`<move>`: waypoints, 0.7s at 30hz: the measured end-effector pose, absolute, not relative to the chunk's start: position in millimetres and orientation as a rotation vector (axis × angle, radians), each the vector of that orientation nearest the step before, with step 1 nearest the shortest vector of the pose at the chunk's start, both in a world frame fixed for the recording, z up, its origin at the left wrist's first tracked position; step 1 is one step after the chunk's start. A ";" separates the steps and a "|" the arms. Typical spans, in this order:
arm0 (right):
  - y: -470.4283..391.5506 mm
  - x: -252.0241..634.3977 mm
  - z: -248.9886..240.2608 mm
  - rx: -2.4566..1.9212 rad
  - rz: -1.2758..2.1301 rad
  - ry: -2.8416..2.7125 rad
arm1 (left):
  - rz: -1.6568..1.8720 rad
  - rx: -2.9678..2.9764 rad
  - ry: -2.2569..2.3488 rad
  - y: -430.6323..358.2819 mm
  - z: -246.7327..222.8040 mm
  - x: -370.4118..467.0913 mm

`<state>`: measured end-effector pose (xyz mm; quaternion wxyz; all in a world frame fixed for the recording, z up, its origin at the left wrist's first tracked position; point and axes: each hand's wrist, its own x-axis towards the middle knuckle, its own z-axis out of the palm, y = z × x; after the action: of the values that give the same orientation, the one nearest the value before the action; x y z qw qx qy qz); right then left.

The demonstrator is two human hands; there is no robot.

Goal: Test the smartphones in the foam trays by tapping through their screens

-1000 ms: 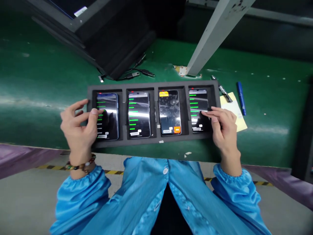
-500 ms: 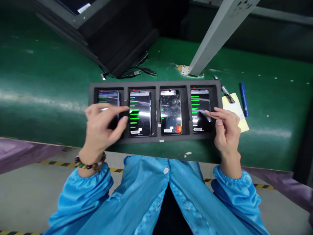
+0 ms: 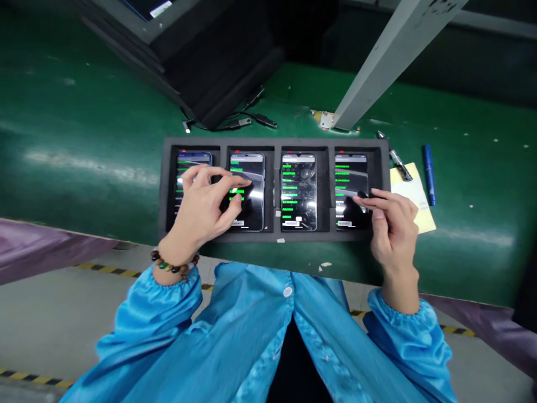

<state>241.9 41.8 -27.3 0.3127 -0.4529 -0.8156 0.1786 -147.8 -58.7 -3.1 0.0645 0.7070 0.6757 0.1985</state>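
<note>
Several smartphones with lit dark screens and green text lie face up in the slots of a dark foam tray (image 3: 251, 237). My left hand (image 3: 201, 204) is open over the second smartphone (image 3: 254, 207) from the left, index fingertip at its screen; whether it touches I cannot tell. That hand partly covers the leftmost smartphone (image 3: 184, 159). My right hand (image 3: 394, 224) is open, its index fingertip at the lower part of the rightmost smartphone (image 3: 350, 168). Between them, the third smartphone (image 3: 300, 190) lies uncovered. Neither hand holds anything.
Right of the tray are a pen (image 3: 398, 162), a yellow notepad (image 3: 422, 215) and a blue marker (image 3: 428, 173). Behind it lie black cables (image 3: 239, 123), a slanted black stand (image 3: 210, 67) and a grey metal post (image 3: 377, 73). The green table (image 3: 75, 179) ends near my body.
My left hand has moved right, from the leftmost smartphone onto the second one. The third smartphone's screen now shows a list of green lines. My right hand stays over the rightmost smartphone.
</note>
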 end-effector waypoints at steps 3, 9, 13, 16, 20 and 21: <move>42.7 242.1 -28.0 -1.194 0.470 -2.150 | 0.640 2.203 1.939 -50.4 -0.5 -132.9; 38.7 247.3 -27.8 -1.142 0.451 -2.154 | 0.489 2.244 1.703 -19.2 -2.1 -96.5; 35.2 251.6 -28.4 -1.108 0.462 -2.196 | 0.470 2.235 1.765 -7.7 -2.8 -94.0; 34.1 251.9 -28.9 -1.104 0.474 -2.211 | 0.458 2.204 1.786 -6.7 -2.7 -94.9; 33.8 252.0 -30.1 -1.081 0.481 -2.214 | 0.461 2.202 1.790 -7.3 -4.2 -93.7; 33.8 252.5 -30.5 -1.073 0.483 -2.213 | 0.465 2.208 1.789 -7.1 -4.7 -93.2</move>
<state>252.5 33.8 -30.5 0.3124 -0.4069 -0.8387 0.1830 -93.2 -7.1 -4.7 0.1306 0.7601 0.6160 0.1600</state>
